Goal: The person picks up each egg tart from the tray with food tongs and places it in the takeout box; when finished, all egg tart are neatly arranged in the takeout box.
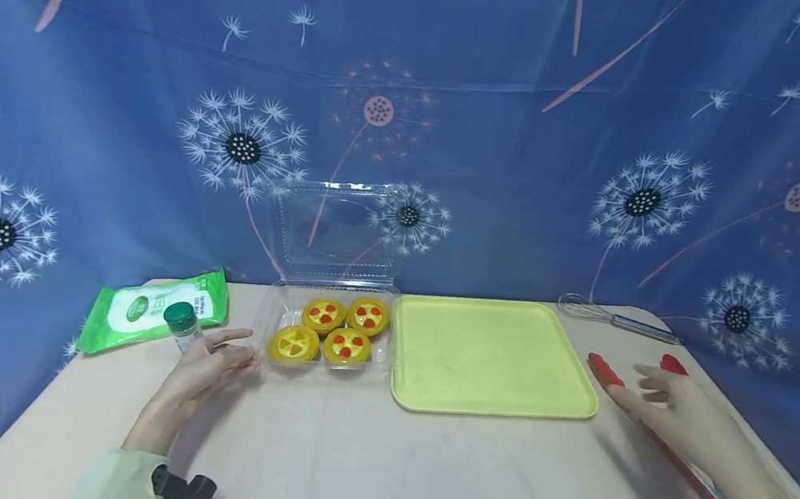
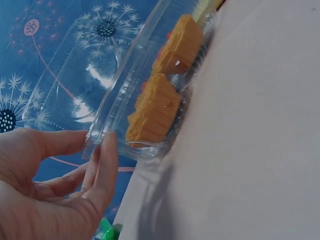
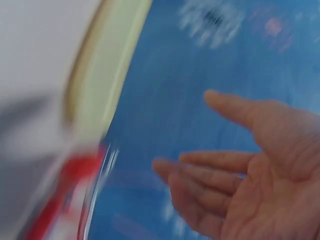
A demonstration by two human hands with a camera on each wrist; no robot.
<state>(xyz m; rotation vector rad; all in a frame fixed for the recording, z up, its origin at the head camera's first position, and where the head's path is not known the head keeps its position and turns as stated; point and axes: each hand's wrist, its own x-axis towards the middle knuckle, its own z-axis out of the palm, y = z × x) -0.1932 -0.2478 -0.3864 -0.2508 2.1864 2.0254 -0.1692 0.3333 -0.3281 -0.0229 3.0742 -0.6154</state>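
A clear plastic clamshell box (image 1: 286, 300) lies with its lid (image 1: 340, 232) raised against the backdrop. Several egg tarts (image 1: 294, 344) with red or yellow toppings sit inside. My left hand (image 1: 215, 364) is at the box's near left corner; in the left wrist view its thumb and a finger pinch the rim (image 2: 96, 135). Over red-tipped tongs (image 1: 698, 487) at the right, my right hand (image 1: 698, 419) hovers with fingers spread and nothing in its palm (image 3: 270, 185). Part of the tongs is hidden beneath it.
A yellow tray (image 1: 491, 359) lies right of the box. Behind the tongs is a wire whisk (image 1: 618, 317). At the left are a green-and-white wipes packet (image 1: 155, 310) and a green-capped bottle (image 1: 181, 321). A blue dandelion-print cloth (image 1: 509, 172) hangs along the table's back edge.
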